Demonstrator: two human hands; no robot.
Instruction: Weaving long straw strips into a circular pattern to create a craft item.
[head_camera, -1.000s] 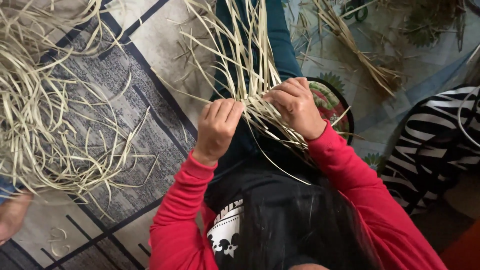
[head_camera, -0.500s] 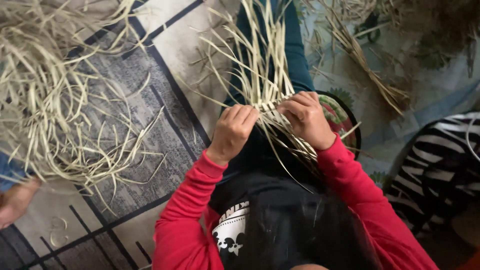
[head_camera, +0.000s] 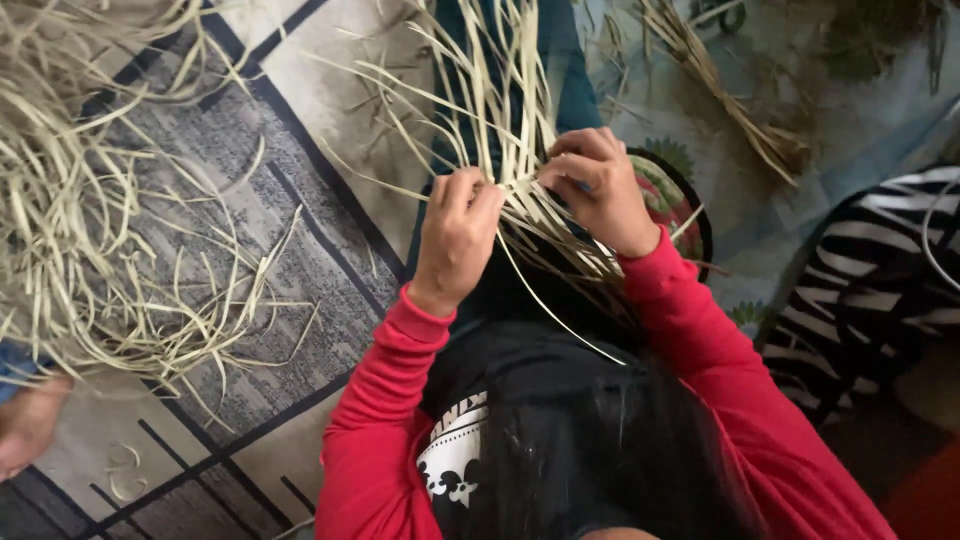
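Observation:
My left hand (head_camera: 455, 235) and my right hand (head_camera: 597, 190) both grip a small woven piece of pale straw strips (head_camera: 520, 190) held over my lap. Fingers of each hand pinch the woven edge from either side, about a hand's width apart. Long loose strip ends (head_camera: 500, 80) fan upward and away from the weave, and a few trail down toward my black shirt. Both arms wear red sleeves.
A large loose pile of pale straw strips (head_camera: 90, 210) lies on the patterned grey mat (head_camera: 300, 120) at left. Another bundle of straw (head_camera: 720, 90) lies at upper right. A black-and-white striped cloth (head_camera: 880, 270) sits at right. Another person's foot (head_camera: 25, 425) shows at lower left.
Both hands have lifted slightly with the weave, and the right hand's fingers have shifted up along the strips. The view has swayed a little.

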